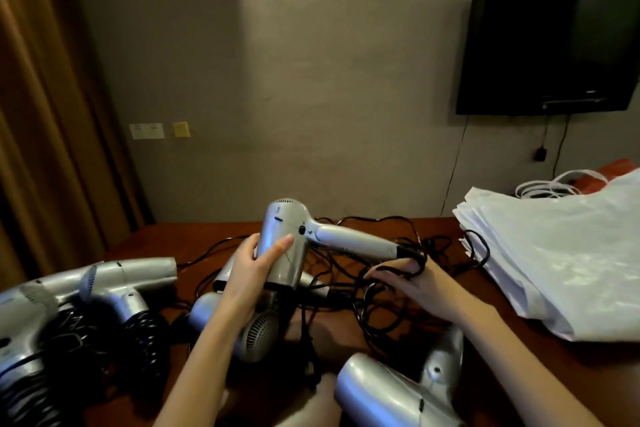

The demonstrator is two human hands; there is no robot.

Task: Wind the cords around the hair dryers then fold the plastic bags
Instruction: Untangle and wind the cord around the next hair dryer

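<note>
Left hand (258, 263) grips the silver hair dryer (287, 243) barrel aloft, steadying it so the right hand (412, 279), clutching black cord (414, 258), can loop the handle.

Hotel rm – wall TV (550, 45), curtain (45, 114)

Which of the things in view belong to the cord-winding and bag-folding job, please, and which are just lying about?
Job:
- held dryer, in left hand
- its cord, in right hand
- wound dryers at left
- unwound dryers on table
- plastic bags

Lying about:
- TV
- curtain
- wall sockets
</note>
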